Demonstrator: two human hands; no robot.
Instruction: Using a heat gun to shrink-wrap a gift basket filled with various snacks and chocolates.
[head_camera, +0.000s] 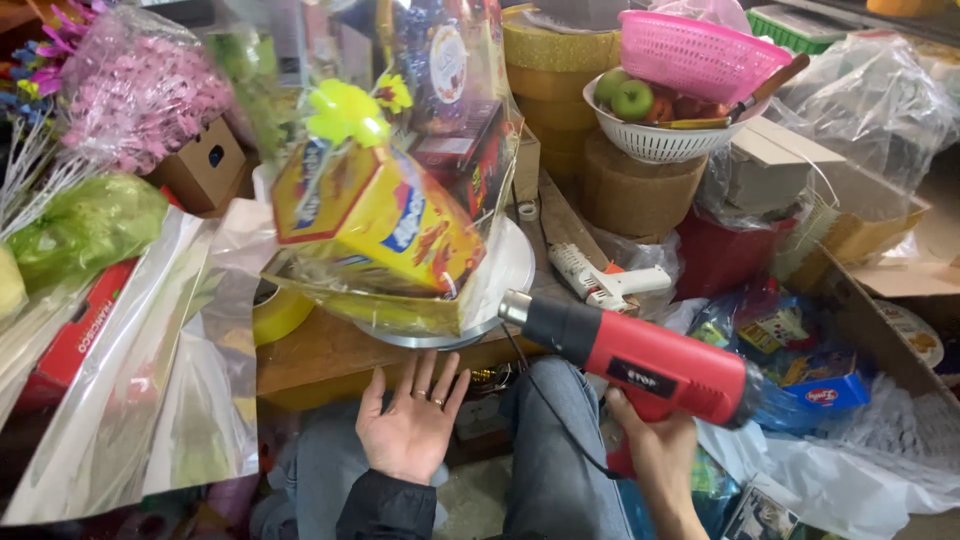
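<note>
The red plastic heat gun's (640, 365) grip is hidden inside the right hand (655, 450); the cellophane-wrapped gift basket's (400, 200) top is cut off by the upper edge.

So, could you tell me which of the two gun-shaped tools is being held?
The red heat gun, gripped by the right hand; the white glue gun lies untouched on the table.

My left hand (412, 425): two slim rings, one on each of two neighbouring fingers; black sleeve with ribbed cuff at the wrist. My right hand (655, 445): no rings visible, forearm unsleeved. Between the hands: my legs in grey-blue jeans (555, 460).
</note>
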